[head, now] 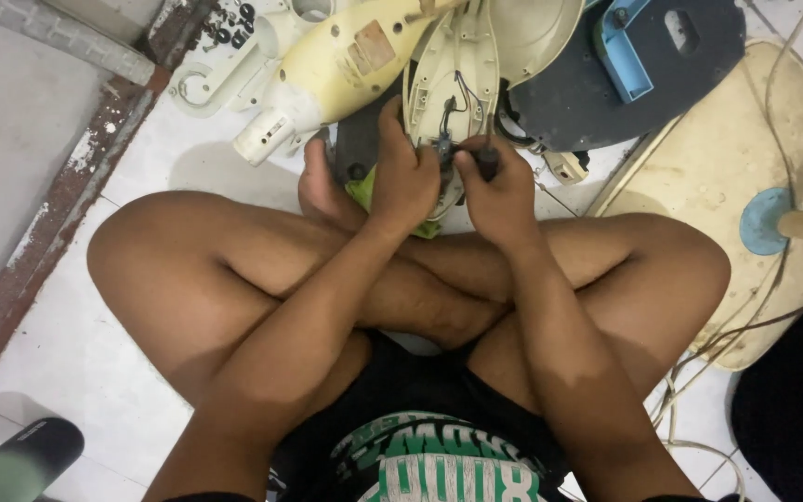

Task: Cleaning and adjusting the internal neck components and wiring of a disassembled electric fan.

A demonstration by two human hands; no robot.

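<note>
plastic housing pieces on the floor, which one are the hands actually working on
The open cream shell with wires inside, gripped by the left hand and right hand. The yellowed closed housing and white ring piece lie untouched to its left.

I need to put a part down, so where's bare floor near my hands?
Bare white tile lies left of the left hand, between the raised knee and the cream housing. More shows by the rusty frame. Ahead of the right hand it is crowded: open shell, dark base, cables.

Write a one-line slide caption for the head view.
Left hand steadies an opened cream plastic housing while right hand grips a dark-handled tool.
</note>
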